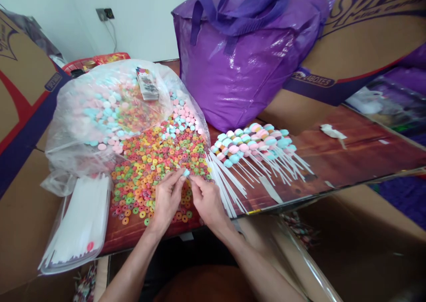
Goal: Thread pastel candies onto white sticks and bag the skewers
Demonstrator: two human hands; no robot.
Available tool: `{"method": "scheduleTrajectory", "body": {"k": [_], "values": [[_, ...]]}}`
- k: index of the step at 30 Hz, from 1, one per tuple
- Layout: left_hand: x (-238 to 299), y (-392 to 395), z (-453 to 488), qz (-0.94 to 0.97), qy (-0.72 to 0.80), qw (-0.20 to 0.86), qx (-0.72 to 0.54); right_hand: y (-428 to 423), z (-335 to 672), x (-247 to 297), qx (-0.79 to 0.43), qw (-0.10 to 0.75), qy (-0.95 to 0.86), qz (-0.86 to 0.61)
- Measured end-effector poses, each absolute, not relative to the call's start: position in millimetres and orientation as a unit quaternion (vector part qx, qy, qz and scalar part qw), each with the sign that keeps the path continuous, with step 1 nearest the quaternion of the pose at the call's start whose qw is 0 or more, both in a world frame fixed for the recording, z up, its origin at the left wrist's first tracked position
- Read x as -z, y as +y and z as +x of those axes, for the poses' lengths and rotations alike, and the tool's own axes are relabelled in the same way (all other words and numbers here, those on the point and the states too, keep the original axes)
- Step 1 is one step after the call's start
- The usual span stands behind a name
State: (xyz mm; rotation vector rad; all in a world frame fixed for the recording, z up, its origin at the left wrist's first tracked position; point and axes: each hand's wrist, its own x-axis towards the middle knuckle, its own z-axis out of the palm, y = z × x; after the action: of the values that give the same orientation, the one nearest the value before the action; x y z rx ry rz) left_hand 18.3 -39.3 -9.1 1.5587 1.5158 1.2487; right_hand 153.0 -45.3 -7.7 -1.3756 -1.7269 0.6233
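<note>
My left hand [168,198] pinches a small pale-blue candy [186,172] between thumb and fingers, above a heap of coloured ring candies [149,160]. My right hand [209,200] is closed, its fingertips at the right side of the same candy; whether they grip a stick too is hidden. Pink, blue and white round candies [184,118] lie behind the rings. To the right of my hands lie loose white sticks [226,184] and rows of finished-looking candy skewers [253,142], with candies threaded on white sticks.
A clear plastic bag [73,102] of candies stands at back left, with a stack of small printed packets [147,84] on it. A bag of white sticks [80,217] lies front left. Behind stands a purple bag [239,71]. Cardboard boxes [372,40] flank the wooden-patterned table [319,160].
</note>
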Motion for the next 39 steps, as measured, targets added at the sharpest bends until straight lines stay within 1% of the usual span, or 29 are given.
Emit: {"method": "scheduleTrajectory", "body": {"k": [2,7,9,11,13,14,17,19,22,24,27,32,33,37,39], "values": [[5,-28,19,0.633,0.584,0.269,-0.431,-44,163,10,-0.248,0.421,-0.667,-0.563],[5,7,28,0.729,0.628,0.096,-0.256,-46,182,14,-0.247,0.428,-0.635,-0.594],[7,14,34,0.749,0.626,0.06,-0.209,-48,183,16,-0.254,0.428,-0.634,-0.591],[8,17,36,0.755,0.621,0.058,-0.203,-49,181,18,-0.259,0.431,-0.636,-0.585],[9,18,32,0.736,0.623,0.103,-0.244,-49,180,19,-0.266,0.435,-0.634,-0.581],[9,18,29,0.713,0.626,0.144,-0.282,-49,179,19,-0.27,0.436,-0.633,-0.579],[8,17,15,0.597,0.607,0.32,-0.416,-50,179,16,-0.284,0.442,-0.637,-0.564],[5,15,7,0.519,0.571,0.417,-0.48,-50,177,13,-0.288,0.446,-0.641,-0.554],[2,9,2,0.46,0.527,0.491,-0.519,-51,174,11,-0.285,0.457,-0.649,-0.537],[1,5,2,0.449,0.509,0.509,-0.529,-51,171,12,-0.28,0.461,-0.66,-0.523],[1,-1,3,0.456,0.503,0.503,-0.534,-50,169,15,-0.266,0.448,-0.679,-0.518],[1,-6,2,0.572,0.523,0.382,-0.504,-49,167,18,-0.254,0.421,-0.69,-0.531],[2,-6,1,0.575,0.524,0.377,-0.503,-49,167,18,-0.257,0.423,-0.688,-0.531],[5,-5,-2,0.445,0.518,0.475,-0.555,-49,165,17,-0.278,0.451,-0.671,-0.518],[6,-4,-3,0.4,0.518,0.502,-0.566,-50,165,17,-0.287,0.466,-0.67,-0.502]]}}
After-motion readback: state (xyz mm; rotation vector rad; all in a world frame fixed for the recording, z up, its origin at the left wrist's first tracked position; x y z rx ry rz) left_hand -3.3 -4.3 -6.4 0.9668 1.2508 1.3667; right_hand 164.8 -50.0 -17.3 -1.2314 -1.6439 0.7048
